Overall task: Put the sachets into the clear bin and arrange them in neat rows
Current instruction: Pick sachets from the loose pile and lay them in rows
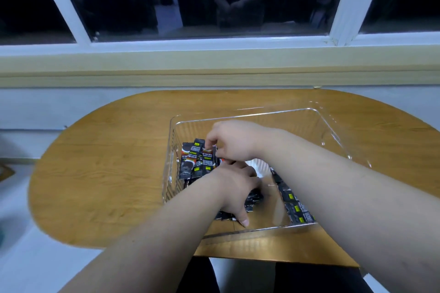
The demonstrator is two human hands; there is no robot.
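Sachets [193,162] in black foil stand on end against the left wall of the clear bin [333,129], which sits on a rounded wooden desk [107,173] below a dark window [238,7]. The right hand [229,143] pinches the tops of these upright packets, apparently to square them into a row and keep them from toppling. The left hand [234,188] lies palm down over a loose heap [251,200] of more packets near the bin's front wall, probably bracing them. Whether its fingers grip any cannot be told. A flat line of packets [295,208] runs overlapping along the right side of the bin's floor. Something white and crinkled [259,166] shows between the hands. The bin's far half shows only bare floor.
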